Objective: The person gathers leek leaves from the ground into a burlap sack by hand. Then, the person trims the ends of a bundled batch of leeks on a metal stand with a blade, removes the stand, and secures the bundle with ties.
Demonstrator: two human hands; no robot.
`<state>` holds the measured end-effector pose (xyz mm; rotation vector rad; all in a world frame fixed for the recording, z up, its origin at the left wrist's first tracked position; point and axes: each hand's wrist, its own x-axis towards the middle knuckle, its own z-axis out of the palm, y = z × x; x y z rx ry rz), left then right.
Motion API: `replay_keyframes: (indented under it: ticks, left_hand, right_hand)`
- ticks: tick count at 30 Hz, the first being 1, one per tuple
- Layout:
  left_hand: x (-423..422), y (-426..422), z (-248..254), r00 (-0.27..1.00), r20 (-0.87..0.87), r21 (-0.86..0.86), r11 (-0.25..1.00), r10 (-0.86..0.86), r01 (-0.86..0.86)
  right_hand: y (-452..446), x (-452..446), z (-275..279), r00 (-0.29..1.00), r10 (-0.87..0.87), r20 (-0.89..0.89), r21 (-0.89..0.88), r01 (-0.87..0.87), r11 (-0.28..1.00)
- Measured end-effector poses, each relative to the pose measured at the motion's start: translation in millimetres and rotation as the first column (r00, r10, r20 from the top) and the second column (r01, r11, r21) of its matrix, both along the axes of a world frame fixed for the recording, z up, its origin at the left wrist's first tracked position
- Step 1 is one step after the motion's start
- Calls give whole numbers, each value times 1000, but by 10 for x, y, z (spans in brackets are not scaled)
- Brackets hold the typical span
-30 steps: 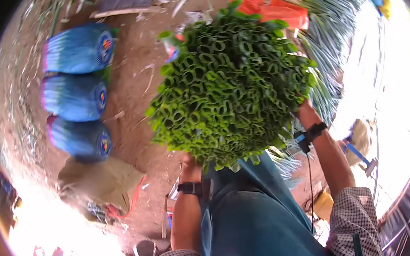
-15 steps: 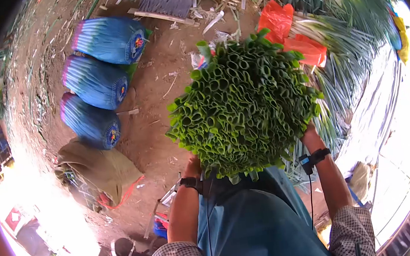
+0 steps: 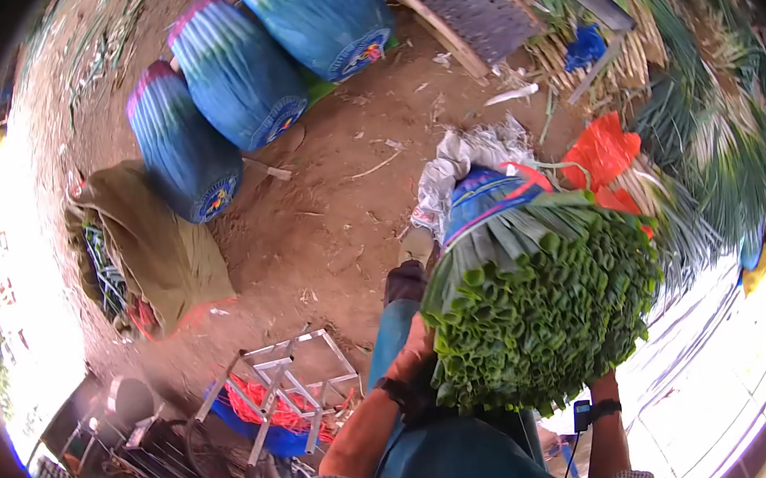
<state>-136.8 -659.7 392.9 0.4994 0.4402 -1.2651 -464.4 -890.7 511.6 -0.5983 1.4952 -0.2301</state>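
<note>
A big round bundle of green onions (image 3: 547, 315) hangs in front of my body, its cut hollow leaf ends facing up at me. Around its far side shows a blue wrap (image 3: 481, 188) with a pink-red band. My left hand (image 3: 419, 341) presses against the bundle's left side, fingers mostly hidden by the leaves. At the lower right, my right hand (image 3: 606, 385) supports it, with its fingers out of sight beneath. Both wrists wear black straps.
Three blue-wrapped bundles (image 3: 238, 78) lie on the dirt floor at upper left. Below them sits a brown cloth-covered heap (image 3: 163, 251). A metal frame (image 3: 291, 386) stands by a blue tub with red string. Loose green onions (image 3: 715, 142) and orange plastic (image 3: 603, 151) lie at right.
The view has turned, so the floor things appear farther right or lower. The bundle has shifted lower right in view and tilted, showing its blue wrap. Both hands stay on it.
</note>
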Motion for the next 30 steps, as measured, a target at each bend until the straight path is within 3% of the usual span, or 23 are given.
replay_keyframes:
  ticks: [2,4,6,9,11,15,16,19,21,23,30]
  left_hand:
    - [-10,-10,-23,999,48,-9,1000,17,-17]
    - [20,5,-101,908,352,254,957,-229,143]
    - [-46,23,-155,687,519,536,820,-509,202]
    - [-22,-44,20,853,327,488,846,-407,217]
    - [-153,-66,-15,940,269,421,903,-209,80]
    - [-99,-181,174,998,65,465,884,11,-40]
    - [-175,-67,41,984,151,512,859,-98,7]
    - [-230,-5,-56,887,438,481,872,-149,-91]
    - [6,-137,179,846,474,561,825,-246,-74]
    - [-33,-108,-82,931,268,632,775,-247,23]
    - [-143,-33,128,996,92,506,861,6,-52]
  right_hand:
    - [1,38,72,998,37,-42,5,-37,999]
    - [-1,39,132,994,71,-77,10,-70,997]
    - [-5,12,176,988,107,-109,18,-106,994]
    - [-44,-38,193,979,150,-139,38,-146,989]
    - [-86,-76,172,974,174,-142,42,-170,985]
    - [-137,-202,105,968,213,-130,50,-208,977]
    - [-132,-240,104,967,221,-129,51,-216,975]
    - [-115,-289,48,965,236,-115,43,-232,972]
    - [-99,-303,-8,964,245,-104,29,-243,970]
    - [-89,-289,-24,964,246,-98,20,-245,969]
    - [-162,-136,-174,959,270,-83,16,-270,963]
